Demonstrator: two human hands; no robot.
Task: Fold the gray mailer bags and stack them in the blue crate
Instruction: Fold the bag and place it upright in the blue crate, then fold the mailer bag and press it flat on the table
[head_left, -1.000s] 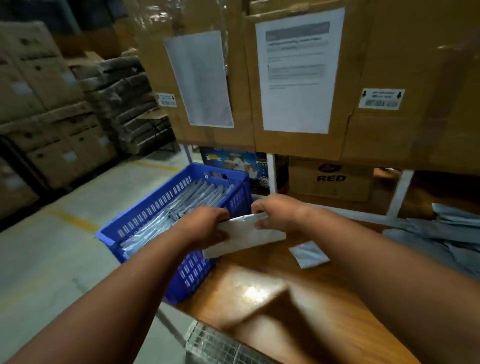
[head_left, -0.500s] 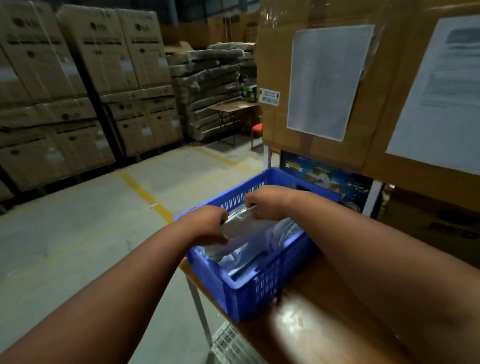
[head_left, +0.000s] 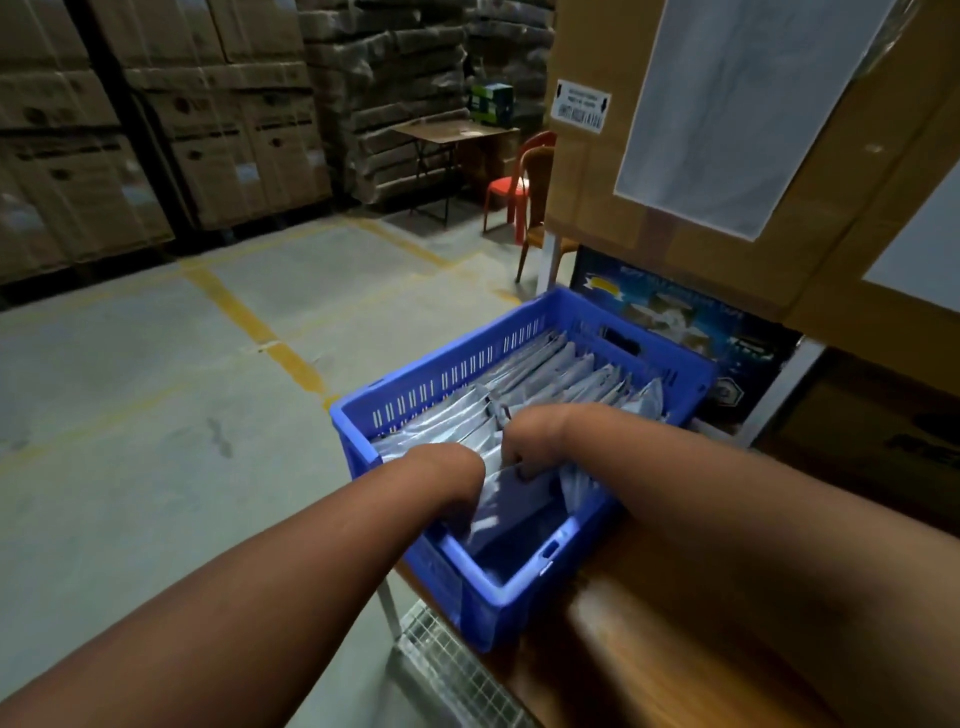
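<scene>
The blue crate (head_left: 470, 587) sits on the left end of a wooden table, holding a row of several folded gray mailer bags (head_left: 558, 371) standing on edge. Both my hands reach down inside its near end. My left hand (head_left: 449, 470) and my right hand (head_left: 530, 436) hold one folded gray mailer bag (head_left: 511, 499) by its top edge, set low in the crate against the row. The fingers of both hands are mostly hidden behind the knuckles and the bag.
The wooden table (head_left: 649, 639) runs right under large cardboard boxes (head_left: 613, 171). A wire rack (head_left: 447, 660) hangs below its edge. Left is concrete floor with yellow lines (head_left: 254, 325). Stacked cartons (head_left: 156, 130), a small table and a red chair (head_left: 511, 182) stand behind.
Both hands carried the folded bag left from over the table and lowered it into the crate's near end. My view swung left toward the warehouse floor.
</scene>
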